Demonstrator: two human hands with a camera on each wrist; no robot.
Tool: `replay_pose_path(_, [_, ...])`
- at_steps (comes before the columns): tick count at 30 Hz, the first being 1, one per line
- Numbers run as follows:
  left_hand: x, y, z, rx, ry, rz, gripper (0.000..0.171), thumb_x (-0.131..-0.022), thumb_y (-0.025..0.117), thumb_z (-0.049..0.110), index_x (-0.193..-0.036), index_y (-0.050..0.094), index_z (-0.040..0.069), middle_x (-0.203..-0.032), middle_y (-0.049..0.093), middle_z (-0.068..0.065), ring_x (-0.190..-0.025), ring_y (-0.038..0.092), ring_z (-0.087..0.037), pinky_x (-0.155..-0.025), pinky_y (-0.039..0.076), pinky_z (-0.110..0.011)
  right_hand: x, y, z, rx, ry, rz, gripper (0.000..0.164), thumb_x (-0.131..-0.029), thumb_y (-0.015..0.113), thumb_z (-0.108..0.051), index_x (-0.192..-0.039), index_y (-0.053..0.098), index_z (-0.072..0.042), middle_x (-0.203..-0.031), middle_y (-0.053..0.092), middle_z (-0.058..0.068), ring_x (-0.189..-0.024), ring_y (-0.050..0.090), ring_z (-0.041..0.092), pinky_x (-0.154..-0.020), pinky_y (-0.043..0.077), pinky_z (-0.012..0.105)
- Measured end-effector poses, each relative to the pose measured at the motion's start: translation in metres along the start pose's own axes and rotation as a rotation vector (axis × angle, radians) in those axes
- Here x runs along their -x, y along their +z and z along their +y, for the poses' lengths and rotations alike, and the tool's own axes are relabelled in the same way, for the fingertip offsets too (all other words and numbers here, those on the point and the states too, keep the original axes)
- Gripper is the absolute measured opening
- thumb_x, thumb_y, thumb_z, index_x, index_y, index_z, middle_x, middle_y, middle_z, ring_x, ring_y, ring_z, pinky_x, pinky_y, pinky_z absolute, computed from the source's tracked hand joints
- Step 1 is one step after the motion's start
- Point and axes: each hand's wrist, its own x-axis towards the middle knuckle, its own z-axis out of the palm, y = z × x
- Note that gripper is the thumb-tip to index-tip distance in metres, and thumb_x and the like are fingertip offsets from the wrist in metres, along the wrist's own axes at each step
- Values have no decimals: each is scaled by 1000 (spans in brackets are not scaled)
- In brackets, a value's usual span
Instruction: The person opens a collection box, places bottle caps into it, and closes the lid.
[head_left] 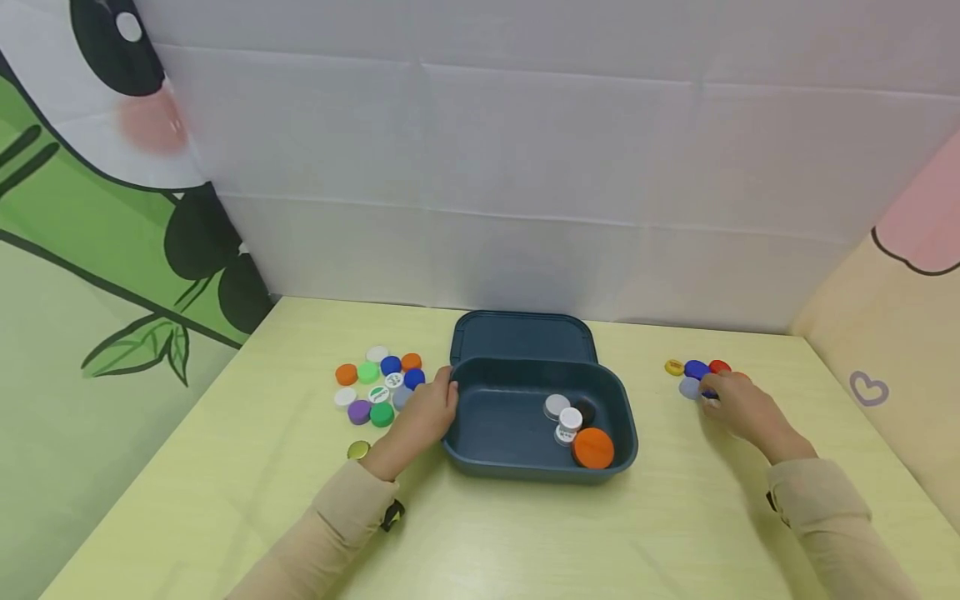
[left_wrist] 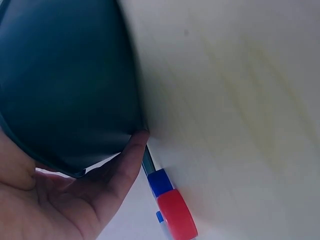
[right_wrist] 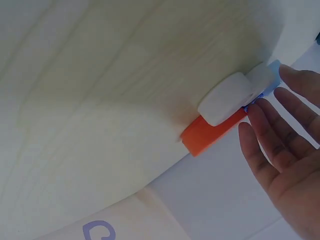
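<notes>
A dark blue-teal box [head_left: 495,472] stands mid-table, holding several bottle caps: an orange cap [head_left: 593,449], a black cap [head_left: 584,412] and white ones [head_left: 557,406]. My left hand [head_left: 425,412] grips its left wall, thumb at the rim and fingers outside; the left wrist view shows this hand [left_wrist: 100,195] on the box wall. Over a small cap group at the right is my right hand [head_left: 742,410], fingertips at a dark blue cap [head_left: 708,394]. Its thumb and fingers stand apart in the right wrist view, near a white cap [right_wrist: 225,100] and an orange-red cap [right_wrist: 212,132].
Left of the box lie several more caps, among them a purple cap [head_left: 359,412], a green cap [head_left: 382,414] and a gold cap [head_left: 358,450]. A matching lid [head_left: 523,335] lies behind the box. A yellow cap [head_left: 674,367] marks the right group's left end.
</notes>
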Motion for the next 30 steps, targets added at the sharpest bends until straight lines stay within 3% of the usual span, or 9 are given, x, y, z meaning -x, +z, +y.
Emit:
replay_pose_path(13, [-1, 1, -1, 10, -10, -6, 41, -98, 37, 20, -131, 38, -4, -101, 62, -22, -71, 60, -23, -61, 53, -34, 1, 1, 0, -19, 17, -41, 11, -77, 62, 1, -87, 58, -1, -80, 56, 7, -70, 46, 20, -60, 42, 36])
replay_pose_path(20, [-1, 2, -2, 13, -7, -6, 41, -97, 37, 19, -130, 39, -5, -92, 62, -19, -68, 58, -22, -56, 50, -30, 2, -1, -1, -36, 7, -41, 12, -75, 63, 3, -86, 58, 0, -84, 61, 11, -74, 53, 23, -67, 47, 45])
replay_pose_path(30, [-1, 3, -2, 5, 17, 13, 40, -97, 38, 18, -129, 40, -6, -87, 62, -18, -65, 58, -22, -54, 49, -29, 3, -6, -6, -38, -1, -2, 11, -76, 60, -4, -86, 58, -2, -84, 57, 11, -71, 51, 21, -62, 44, 39])
